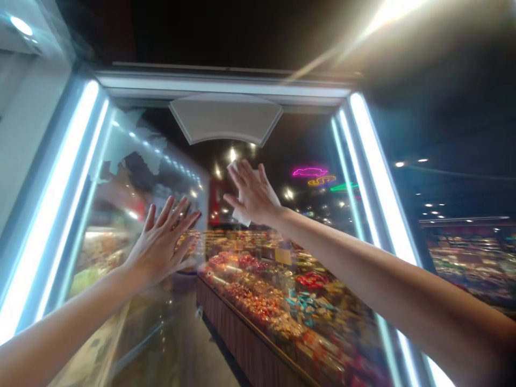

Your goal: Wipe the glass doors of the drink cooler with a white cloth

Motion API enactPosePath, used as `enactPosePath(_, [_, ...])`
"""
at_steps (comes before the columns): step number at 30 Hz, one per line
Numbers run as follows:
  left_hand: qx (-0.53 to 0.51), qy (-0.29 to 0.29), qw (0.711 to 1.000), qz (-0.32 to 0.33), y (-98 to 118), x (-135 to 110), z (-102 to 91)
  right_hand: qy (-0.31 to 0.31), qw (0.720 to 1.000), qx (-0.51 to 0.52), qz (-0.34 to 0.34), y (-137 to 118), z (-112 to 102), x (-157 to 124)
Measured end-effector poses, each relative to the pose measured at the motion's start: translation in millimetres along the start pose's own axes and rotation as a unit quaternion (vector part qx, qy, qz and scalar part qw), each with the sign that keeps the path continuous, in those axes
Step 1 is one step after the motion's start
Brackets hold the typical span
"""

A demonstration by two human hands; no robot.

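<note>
My right hand (257, 194) is raised, its fingers spread, and holds a white cloth (242, 217) flat under the palm against an upright glass pane (312, 137). Parts of the cloth show around the thumb and fingertips; whether it is fabric or paper is unclear. Lower and to the left, my left hand (159, 244) is open with fingers fanned out, at or very near the same glass, holding nothing. Above my right hand, a white fan-shaped panel (226, 119) sits at the top of the pane. Whitish torn-looking patches (137, 148) show at the upper left.
Bright light tubes run down the left side (66, 215) and right side (381, 177) of the frame, with a top bar (226, 83) across. Beyond the glass stands a long wood-sided display bin (245, 333) heaped with wrapped goods. Neon shapes (310, 172) glow farther back.
</note>
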State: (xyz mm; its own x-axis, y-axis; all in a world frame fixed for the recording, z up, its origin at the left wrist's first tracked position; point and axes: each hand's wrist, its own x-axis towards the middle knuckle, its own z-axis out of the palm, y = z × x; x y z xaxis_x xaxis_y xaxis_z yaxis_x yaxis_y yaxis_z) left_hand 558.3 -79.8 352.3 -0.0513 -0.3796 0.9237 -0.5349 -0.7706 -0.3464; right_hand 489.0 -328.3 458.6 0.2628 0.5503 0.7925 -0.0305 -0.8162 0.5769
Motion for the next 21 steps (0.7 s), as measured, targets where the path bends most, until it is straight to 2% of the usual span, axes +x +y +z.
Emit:
enactPosePath(1, [-0.002,0.001,1.000,-0.003,-4.8,-3.4,-2.4,0.016,0.999,-0.001,0.039,-3.7,0.9,8.5])
enactPosePath(2, [-0.004,0.005,1.000,-0.006,-9.6,-7.1,-4.6,0.022,0.999,0.001,0.038,-10.4,3.4,13.4])
enactPosePath(4, [-0.005,0.015,1.000,-0.012,-20.2,-15.2,-7.9,0.004,0.998,0.009,-0.068,-30.4,11.8,14.7])
enactPosePath(6, [-0.004,0.021,1.000,-0.018,-32.3,-24.3,-9.4,-0.033,0.981,0.014,-0.190,-47.4,19.1,14.7])
enactPosePath(7, [-0.002,0.021,1.000,-0.021,-38.6,-29.0,-9.6,-0.042,0.977,0.012,-0.207,-50.8,20.3,18.0])
enactPosePath(8, [0.000,0.020,0.999,-0.026,-44.6,-33.7,-9.5,-0.043,0.982,0.007,-0.186,-50.5,19.7,24.6])
enactPosePath(10, [0.002,0.016,0.999,-0.040,-54.9,-42.6,-9.1,-0.018,0.998,-0.007,-0.060,-44.8,15.2,43.9])
enactPosePath(12, [0.000,0.010,0.999,-0.053,-61.5,-49.5,-8.8,0.013,0.998,-0.017,0.051,-47.5,12.2,61.4])
enactPosePath(13, [-0.002,0.008,0.998,-0.058,-63.6,-52.1,-8.7,0.017,0.998,-0.018,0.052,-55.9,12.9,66.2])
enactPosePath(14, [-0.005,0.008,0.998,-0.062,-65.0,-54.2,-8.8,0.010,1.000,-0.016,0.012,-68.6,15.0,68.1])
enactPosePath(16, [-0.014,0.017,0.997,-0.069,-66.7,-57.5,-8.9,-0.019,0.992,-0.006,-0.128,-99.0,21.2,67.9])
enactPosePath(17, [-0.020,0.027,0.997,-0.074,-67.4,-59.1,-8.9,-0.031,0.983,-0.002,-0.182,-111.5,23.6,69.2])
enactPosePath(18, [-0.029,0.039,0.996,-0.080,-67.8,-61.0,-8.8,-0.035,0.979,0.001,-0.203,-119.3,24.6,73.5])
enactPosePath(19, [-0.041,0.052,0.994,-0.087,-68.0,-63.3,-8.6,-0.032,0.981,0.001,-0.189,-121.8,24.1,81.4])
enactPosePath(21, [-0.069,0.085,0.989,-0.101,-66.8,-68.3,-8.1,-0.005,0.997,-0.005,-0.072,-115.4,20.1,104.6])
